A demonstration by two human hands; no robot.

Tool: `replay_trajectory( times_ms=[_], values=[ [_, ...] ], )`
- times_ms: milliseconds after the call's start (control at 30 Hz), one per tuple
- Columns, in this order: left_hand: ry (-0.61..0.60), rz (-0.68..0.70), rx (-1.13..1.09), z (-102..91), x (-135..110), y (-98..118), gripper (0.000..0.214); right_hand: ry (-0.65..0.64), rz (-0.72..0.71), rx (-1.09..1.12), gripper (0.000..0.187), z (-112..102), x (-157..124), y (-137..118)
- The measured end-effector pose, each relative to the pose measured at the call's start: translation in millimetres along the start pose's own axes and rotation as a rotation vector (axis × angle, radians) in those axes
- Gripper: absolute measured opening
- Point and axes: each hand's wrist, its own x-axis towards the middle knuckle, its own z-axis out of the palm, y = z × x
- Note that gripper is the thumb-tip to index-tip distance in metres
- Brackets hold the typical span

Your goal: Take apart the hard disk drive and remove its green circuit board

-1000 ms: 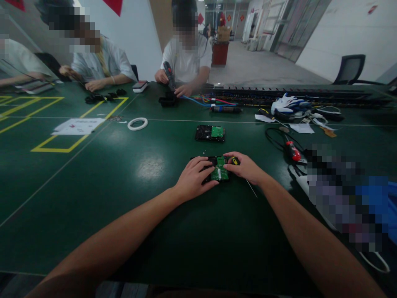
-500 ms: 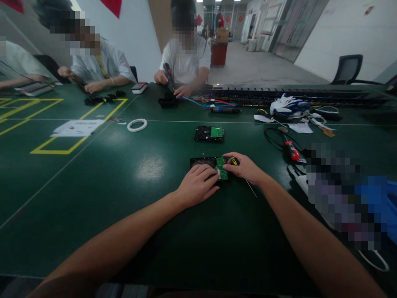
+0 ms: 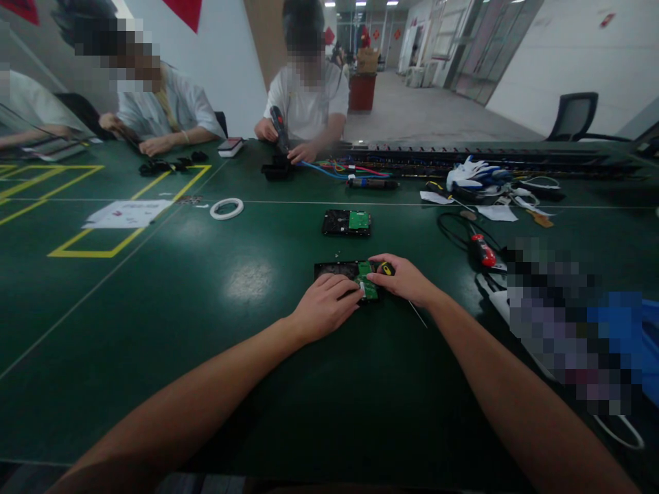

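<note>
A black hard drive (image 3: 330,267) lies on the green tabletop before me, a green circuit board (image 3: 369,292) on its right end. My left hand (image 3: 325,307) rests over the drive's front, fingers curled on it and fingertips at the board. At the right end is my right hand (image 3: 406,280), its thumb and forefinger at the board's edge. Tucked in that same hand is a screwdriver (image 3: 387,269) with a yellow-and-black handle; its thin shaft sticks out below the palm, towards me. What the fingertips pinch is too small to make out.
Behind lies a second hard drive (image 3: 346,223), with tiny screws (image 3: 337,255) nearer me. A white tape ring (image 3: 226,208) and papers (image 3: 126,213) lie left. To the right are a red-handled tool (image 3: 482,250), cables and gloves (image 3: 473,175). Co-workers sit across the table.
My left fingers have shifted very slightly on the drive. The right hand stays by the board with the screwdriver; otherwise the view has only moved a little.
</note>
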Motion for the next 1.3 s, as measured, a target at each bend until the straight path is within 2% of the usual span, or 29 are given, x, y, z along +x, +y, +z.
replay_trajectory(
  times_ms=[400,600,800,900,1000,1033,1133,1233,1300],
  values=[
    [-0.033,-0.026,-0.025,-1.4,1,1,0.028,0.024,-0.013,-0.036,0.053,1,1,1],
    [-0.101,-0.041,0.016,-3.2,4,4,0.026,0.042,-0.046,-0.095,0.051,0,0,1],
    [-0.165,-0.095,-0.045,-20.8,13,10,0.024,0.047,-0.079,-0.124,0.051,-1,0,2],
    [-0.12,-0.197,-0.154,-30.9,21,-8,0.023,0.03,-0.06,-0.11,0.052,-2,0,1],
    [-0.033,-0.388,-0.111,-31.2,31,-49,0.024,0.023,-0.04,-0.109,0.054,-2,0,1],
    [-0.056,-0.437,-0.094,-29.1,34,-65,0.023,0.023,-0.036,-0.112,0.054,-2,0,0],
    [-0.243,-0.492,-0.157,-19.7,44,-104,0.019,0.024,-0.029,-0.12,0.055,0,0,-1],
    [-0.367,-0.531,-0.281,-10.5,55,-122,0.023,0.03,-0.017,-0.129,0.061,3,-1,-4],
    [-0.393,-0.531,-0.313,-5.3,61,-126,0.028,0.047,-0.008,-0.152,0.066,5,-1,-6]
  ],
)
